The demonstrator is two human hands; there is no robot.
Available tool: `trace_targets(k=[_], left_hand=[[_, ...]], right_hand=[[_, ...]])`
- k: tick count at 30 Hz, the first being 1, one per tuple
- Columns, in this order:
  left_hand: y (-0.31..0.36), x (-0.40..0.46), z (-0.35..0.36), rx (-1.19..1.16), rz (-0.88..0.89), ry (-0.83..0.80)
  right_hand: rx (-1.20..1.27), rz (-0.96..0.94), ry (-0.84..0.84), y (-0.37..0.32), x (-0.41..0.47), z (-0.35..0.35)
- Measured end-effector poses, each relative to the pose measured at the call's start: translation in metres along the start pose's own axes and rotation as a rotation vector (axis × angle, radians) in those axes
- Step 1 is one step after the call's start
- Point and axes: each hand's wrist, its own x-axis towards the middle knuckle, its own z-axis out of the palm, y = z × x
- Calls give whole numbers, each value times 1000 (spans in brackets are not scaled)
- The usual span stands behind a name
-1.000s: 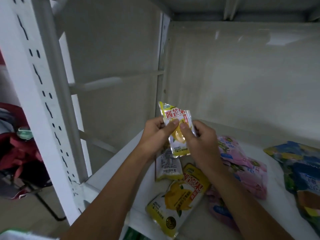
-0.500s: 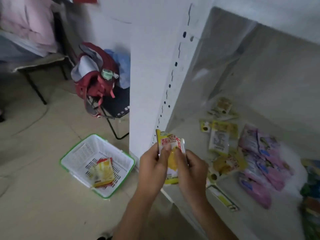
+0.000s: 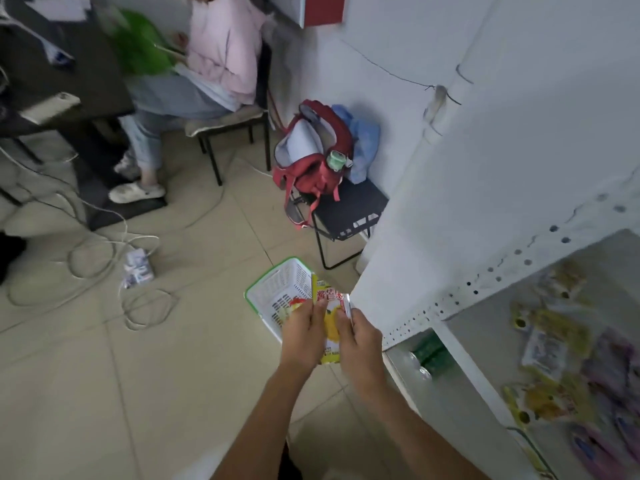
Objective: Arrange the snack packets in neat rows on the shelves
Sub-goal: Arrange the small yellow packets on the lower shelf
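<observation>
Hands meet over the floor, left of the shelf unit — left hand [image 3: 300, 332] and right hand [image 3: 360, 336] both pinch one yellow mango snack packet [image 3: 330, 322], held upright above the white basket with a green rim [image 3: 277, 289]. More packets [image 3: 554, 344] lie scattered on the shelf [image 3: 485, 323] at right — blurred.

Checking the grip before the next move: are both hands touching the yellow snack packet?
Touching. The head view shows the left hand and right hand pinching the yellow snack packet from either side, thumbs across its front.
</observation>
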Motion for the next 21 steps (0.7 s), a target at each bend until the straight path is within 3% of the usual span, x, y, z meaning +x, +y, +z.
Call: trace_targets(k=[6,15,21], left_hand=[[3,30,-12,-37,-87,21],[-7,57,23,-10,-249,183],[-35,97,14,-4,-341,151]], right_hand=[[8,64,14,-2,27,30],[-35,166,-38,26,67,27],[-96,250,-143,41,98,59]])
